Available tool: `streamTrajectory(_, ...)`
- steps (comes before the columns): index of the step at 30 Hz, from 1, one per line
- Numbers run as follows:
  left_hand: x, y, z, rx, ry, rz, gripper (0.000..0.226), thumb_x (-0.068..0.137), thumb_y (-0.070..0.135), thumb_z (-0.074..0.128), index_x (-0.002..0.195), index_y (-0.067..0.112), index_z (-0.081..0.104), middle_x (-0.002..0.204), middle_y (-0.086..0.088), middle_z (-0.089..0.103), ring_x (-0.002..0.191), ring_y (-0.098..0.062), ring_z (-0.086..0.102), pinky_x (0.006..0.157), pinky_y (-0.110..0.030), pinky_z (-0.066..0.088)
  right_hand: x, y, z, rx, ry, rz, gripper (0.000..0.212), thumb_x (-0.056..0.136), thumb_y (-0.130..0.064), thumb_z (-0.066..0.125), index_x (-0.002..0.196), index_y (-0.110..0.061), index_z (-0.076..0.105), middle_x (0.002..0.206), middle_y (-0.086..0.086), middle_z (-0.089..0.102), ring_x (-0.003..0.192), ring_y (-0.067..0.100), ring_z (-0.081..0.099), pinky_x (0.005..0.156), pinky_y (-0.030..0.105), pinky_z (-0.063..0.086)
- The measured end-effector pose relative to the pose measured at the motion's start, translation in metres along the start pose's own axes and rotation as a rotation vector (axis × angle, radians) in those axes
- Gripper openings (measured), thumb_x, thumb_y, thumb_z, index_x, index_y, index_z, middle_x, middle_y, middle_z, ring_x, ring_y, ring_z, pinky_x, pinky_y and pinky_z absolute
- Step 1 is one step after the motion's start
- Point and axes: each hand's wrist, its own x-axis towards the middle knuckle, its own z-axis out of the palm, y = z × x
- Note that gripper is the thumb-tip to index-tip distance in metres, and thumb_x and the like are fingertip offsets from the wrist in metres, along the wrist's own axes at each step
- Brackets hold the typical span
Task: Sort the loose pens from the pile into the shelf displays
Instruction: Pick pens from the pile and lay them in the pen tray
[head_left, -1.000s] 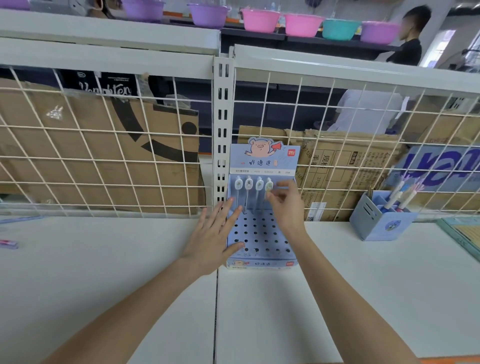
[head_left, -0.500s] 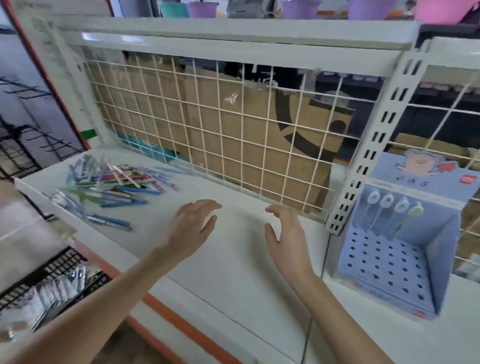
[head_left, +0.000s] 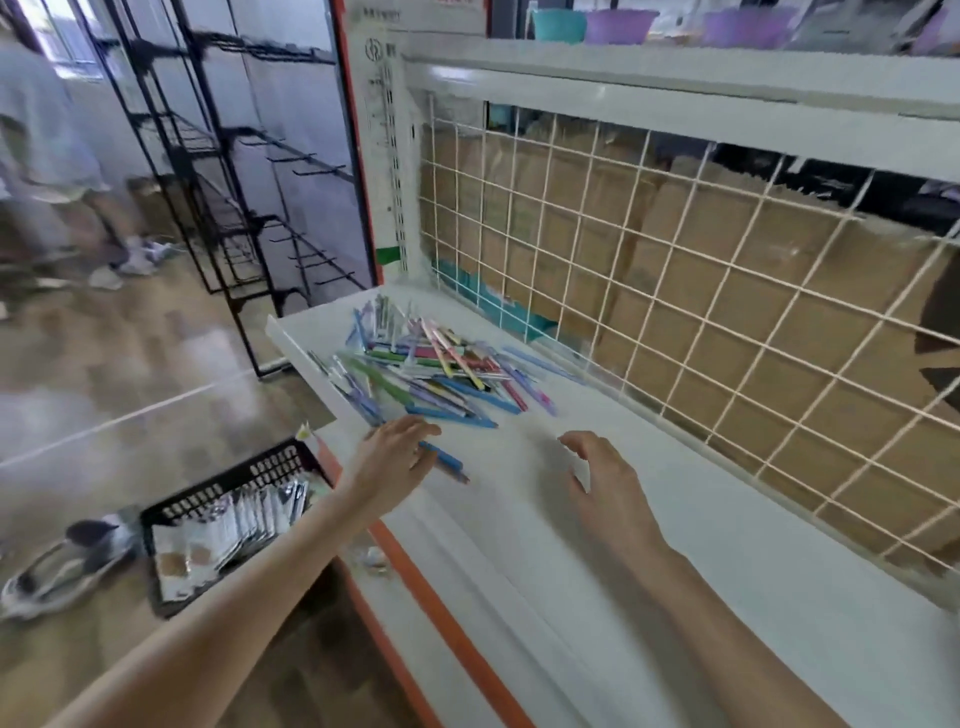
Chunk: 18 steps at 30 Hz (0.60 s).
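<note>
Pen pile (head_left: 426, 371) on shelf (head_left: 675, 545) — wire grid (head_left: 701, 291) behind, basket (head_left: 228, 519) below-left.

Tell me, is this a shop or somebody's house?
Most likely a shop being stocked: a white display shelf backed by a wire grid, a pile of loose pens on it, and empty black hook racks nearby.

Both forearms are reaching up from the lower frame, the left hand (head_left: 393, 457) and right hand (head_left: 605, 488) hovering mid-frame with fingers loosely spread.

shelf upright's (head_left: 382, 78) print blurred, nothing readable
</note>
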Motion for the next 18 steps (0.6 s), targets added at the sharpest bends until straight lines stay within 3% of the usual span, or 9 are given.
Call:
streamTrajectory(3,0.007,-0.036,0.007,-0.003,-0.041,0.081,0.029,0.095,0.023,0.050,0.122,0.018,0.061,0.126,0.001,0.058,0.115,-0.019,0.056,0.099,-0.033,0.042,0.033,-0.018,0.028,-0.031,-0.081,-0.017,0.037,0.091,-0.003,0.048,0.127,-0.008,0.049,0.130,0.008,0.052,0.121,0.022,0.048,0.099,0.022,0.032)
streamTrajectory(7,0.015,-0.059,0.012,0.004,0.035,0.170,0.030,0.092,0.031,0.046,0.109,0.022,0.069,0.114,0.004,0.066,0.107,-0.017,0.062,0.090,-0.032,0.047,0.067,-0.040,0.065,-0.052,-0.125,-0.024,0.036,0.093,-0.007,0.046,0.128,-0.011,0.052,0.130,0.007,0.052,0.120,0.020,0.048,0.096,0.019,0.031)
streamTrajectory(11,0.030,-0.064,0.015,-0.030,-0.027,0.180,0.032,0.096,0.027,0.046,0.125,0.027,0.058,0.132,0.010,0.053,0.125,-0.012,0.045,0.102,-0.026,0.029,0.085,-0.047,0.095,-0.084,-0.099,-0.003,0.034,0.092,-0.008,0.049,0.126,-0.011,0.055,0.129,0.007,0.053,0.120,0.020,0.046,0.096,0.017,0.028)
streamTrajectory(13,0.037,-0.065,0.014,-0.019,-0.058,0.198,0.033,0.098,0.029,0.041,0.128,0.027,0.055,0.134,0.010,0.051,0.127,-0.011,0.042,0.101,-0.024,0.024,0.093,-0.046,0.104,-0.128,-0.065,-0.010,0.032,0.092,-0.008,0.050,0.123,-0.011,0.057,0.128,0.006,0.055,0.119,0.021,0.045,0.097,0.019,0.028)
streamTrajectory(18,0.058,-0.068,0.009,0.000,-0.168,0.202,0.033,0.100,0.022,0.037,0.127,0.022,0.056,0.131,0.004,0.052,0.122,-0.014,0.046,0.100,-0.028,0.031,0.109,-0.048,0.107,-0.227,-0.006,-0.017,0.033,0.085,0.003,0.052,0.114,-0.009,0.062,0.119,0.007,0.060,0.112,0.024,0.049,0.097,0.028,0.032)
